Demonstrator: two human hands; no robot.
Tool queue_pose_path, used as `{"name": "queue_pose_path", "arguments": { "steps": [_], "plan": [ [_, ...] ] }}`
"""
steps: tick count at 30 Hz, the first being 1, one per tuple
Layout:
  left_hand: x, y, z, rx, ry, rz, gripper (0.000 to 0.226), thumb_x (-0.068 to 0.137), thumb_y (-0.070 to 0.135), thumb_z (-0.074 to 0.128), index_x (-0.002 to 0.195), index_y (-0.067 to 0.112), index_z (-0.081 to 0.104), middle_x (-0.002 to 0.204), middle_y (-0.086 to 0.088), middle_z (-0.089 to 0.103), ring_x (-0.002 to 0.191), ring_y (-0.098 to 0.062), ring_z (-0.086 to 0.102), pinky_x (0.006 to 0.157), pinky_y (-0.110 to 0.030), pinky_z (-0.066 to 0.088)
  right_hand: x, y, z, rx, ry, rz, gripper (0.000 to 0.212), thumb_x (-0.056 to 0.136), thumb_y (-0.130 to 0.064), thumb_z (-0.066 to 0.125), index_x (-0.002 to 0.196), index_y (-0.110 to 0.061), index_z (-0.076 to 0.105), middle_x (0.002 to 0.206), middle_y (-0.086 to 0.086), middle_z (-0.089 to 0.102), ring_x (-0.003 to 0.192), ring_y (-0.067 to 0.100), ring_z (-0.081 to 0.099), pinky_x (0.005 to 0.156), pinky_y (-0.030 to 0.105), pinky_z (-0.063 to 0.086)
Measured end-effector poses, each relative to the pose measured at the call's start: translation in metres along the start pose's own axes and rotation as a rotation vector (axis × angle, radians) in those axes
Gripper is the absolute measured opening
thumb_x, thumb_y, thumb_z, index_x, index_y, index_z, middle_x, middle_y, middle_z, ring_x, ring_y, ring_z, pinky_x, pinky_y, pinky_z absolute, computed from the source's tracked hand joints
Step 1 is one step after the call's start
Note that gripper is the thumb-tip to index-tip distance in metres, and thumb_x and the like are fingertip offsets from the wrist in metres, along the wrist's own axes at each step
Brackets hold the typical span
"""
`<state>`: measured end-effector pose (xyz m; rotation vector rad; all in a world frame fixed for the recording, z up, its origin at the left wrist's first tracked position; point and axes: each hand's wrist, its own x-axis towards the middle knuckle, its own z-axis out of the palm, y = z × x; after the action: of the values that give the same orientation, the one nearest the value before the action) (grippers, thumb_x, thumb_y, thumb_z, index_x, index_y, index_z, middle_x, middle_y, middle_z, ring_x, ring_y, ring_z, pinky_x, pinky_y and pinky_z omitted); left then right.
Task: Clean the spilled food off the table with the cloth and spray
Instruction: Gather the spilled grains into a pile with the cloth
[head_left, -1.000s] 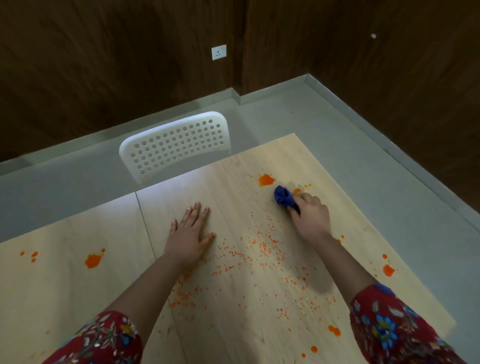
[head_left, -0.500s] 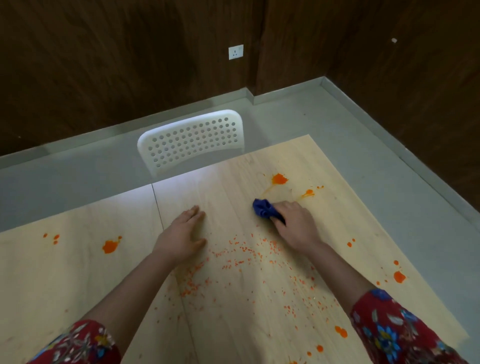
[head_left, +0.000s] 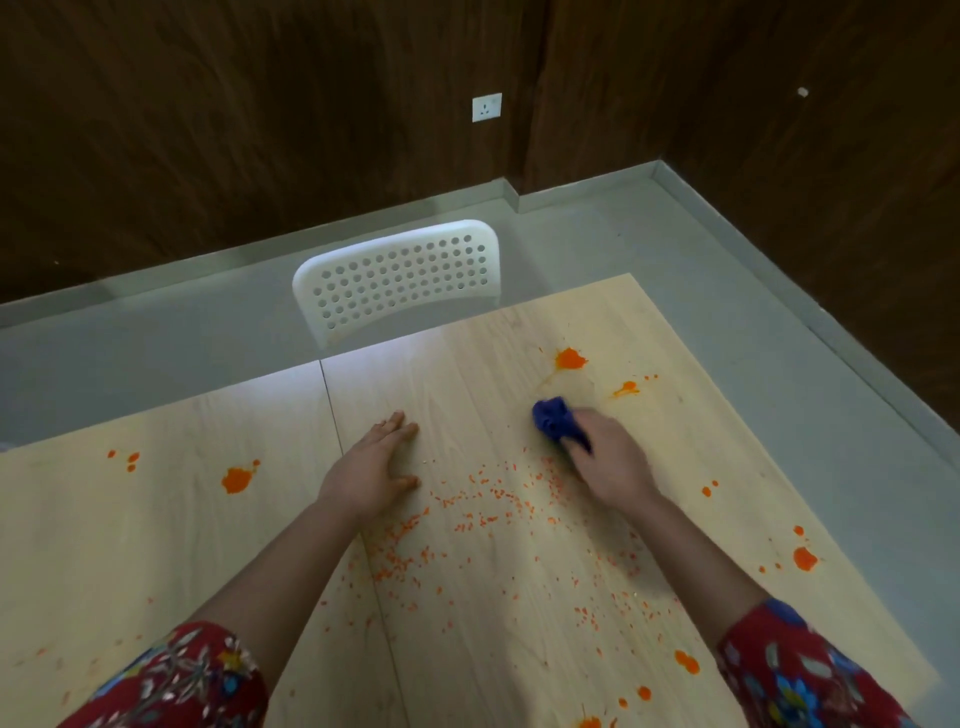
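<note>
1. Nearest you, orange blobs (head_left: 685, 661) dot the right side of the bench (head_left: 156, 545). They look wet, so expect them to smear rather than roll.
2. Across the middle lies a scatter of dry orange crumbs (head_left: 493, 519). They are light, loose and likely to skip away, so sweep them slowly into one heap.
3. Your left hand (head_left: 371, 473) rests flat on the bench just left of the crumbs, its grip wide and holding nothing.
4. Your right hand (head_left: 610, 462) has its grip closed round the blue cloth (head_left: 553, 418), which is bunched and pressed to the bench beyond the crumbs. The cloth is soft, light and limp. Hold it by the bunched back and leave a broad pad of fabric forward.
5. Just beyond the cloth sit an orange splat (head_left: 570, 358) and a streak (head_left: 626, 388), both probably sticky.
6. Farthest, a white chair (head_left: 400, 275) stands at the bench's far edge. The spray is not in view.
</note>
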<state>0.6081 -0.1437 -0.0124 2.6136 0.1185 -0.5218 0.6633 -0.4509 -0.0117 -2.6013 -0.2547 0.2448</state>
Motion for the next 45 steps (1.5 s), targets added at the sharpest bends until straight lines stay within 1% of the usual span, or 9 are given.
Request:
{"name": "queue_pose_path", "arguments": {
  "steps": [2,4,8,15,18,22,31,36,45],
  "plan": [
    [-0.001,0.001,0.000,-0.002,-0.008,-0.001,0.078,0.088,0.035,0.066,0.152,0.033,0.021,0.160,0.017,0.006,0.147,-0.006,0.009,0.116,-0.029,0.021,-0.014,-0.003,0.009,0.047,-0.082,-0.182,0.036,0.096,-0.022,0.052,0.132,-0.022,0.055,0.137,-0.010,0.050,0.120,0.009,0.046,0.101,0.032,0.040],
    [-0.001,0.003,-0.001,0.008,-0.019,0.005,0.078,0.089,0.035,0.064,0.153,0.032,0.019,0.161,0.015,0.004,0.147,-0.007,0.008,0.117,-0.030,0.020,0.001,0.000,0.006,0.120,-0.027,-0.141,0.033,0.097,-0.021,0.052,0.129,-0.021,0.057,0.135,-0.006,0.050,0.120,0.010,0.046,0.103,0.031,0.037],
    [-0.007,0.006,-0.006,0.041,-0.065,0.017,0.076,0.092,0.033,0.060,0.154,0.027,0.017,0.162,0.010,0.001,0.148,-0.010,0.005,0.118,-0.029,0.013,0.038,-0.008,0.007,-0.144,0.003,0.012,0.032,0.098,-0.030,0.048,0.129,-0.035,0.052,0.113,0.001,0.057,0.103,0.025,0.054,0.083,0.042,0.048],
    [-0.063,-0.014,-0.005,0.044,0.006,-0.095,0.081,0.088,0.048,0.061,0.154,0.029,0.017,0.161,0.011,0.012,0.146,-0.011,0.016,0.117,-0.033,0.024,0.006,-0.068,0.048,-0.177,-0.142,-0.293,0.042,0.097,-0.032,0.048,0.139,-0.034,0.044,0.110,0.000,0.048,0.097,0.020,0.051,0.079,0.033,0.043],
    [-0.082,-0.029,-0.003,0.094,0.025,-0.124,0.087,0.085,0.056,0.060,0.154,0.029,0.013,0.161,0.013,0.008,0.147,-0.010,0.011,0.117,-0.032,0.021,0.031,-0.064,0.042,-0.029,0.002,-0.146,0.041,0.096,-0.028,0.049,0.138,-0.026,0.047,0.109,0.003,0.046,0.094,0.021,0.051,0.071,0.030,0.041],
    [-0.090,-0.031,0.000,0.056,-0.005,-0.152,0.091,0.083,0.059,0.061,0.154,0.029,0.012,0.161,0.015,0.003,0.148,-0.008,0.007,0.119,-0.031,0.016,0.054,-0.068,0.048,-0.207,-0.012,-0.068,0.044,0.097,-0.031,0.046,0.141,-0.031,0.043,0.118,0.007,0.047,0.106,0.027,0.047,0.083,0.036,0.043],
    [-0.092,-0.030,-0.003,-0.055,0.023,-0.157,0.084,0.085,0.053,0.063,0.153,0.032,0.018,0.160,0.015,0.010,0.146,-0.006,0.013,0.117,-0.033,0.023,-0.015,-0.129,0.074,-0.243,-0.298,-0.526,0.049,0.095,-0.025,0.047,0.142,-0.036,0.040,0.124,0.002,0.045,0.108,0.020,0.045,0.090,0.034,0.041],
    [-0.103,-0.005,0.011,0.146,-0.030,0.033,0.106,0.077,0.055,0.070,0.155,0.025,0.005,0.162,0.009,0.001,0.148,-0.010,0.008,0.118,-0.027,0.015,-0.026,-0.056,0.025,-0.040,0.029,-0.129,0.054,0.086,-0.007,0.055,0.138,-0.019,0.051,0.123,0.010,0.049,0.110,0.029,0.049,0.091,0.036,0.044],
    [-0.093,0.026,0.041,0.298,-0.103,0.090,0.137,0.059,0.061,0.079,0.152,0.025,-0.014,0.160,0.008,-0.018,0.149,-0.012,-0.005,0.120,-0.032,0.005,-0.041,0.066,-0.016,-0.197,0.206,0.484,0.041,0.099,-0.031,0.046,0.137,-0.016,0.047,0.125,0.017,0.045,0.113,0.039,0.045,0.089,0.045,0.043]
  ]
}}
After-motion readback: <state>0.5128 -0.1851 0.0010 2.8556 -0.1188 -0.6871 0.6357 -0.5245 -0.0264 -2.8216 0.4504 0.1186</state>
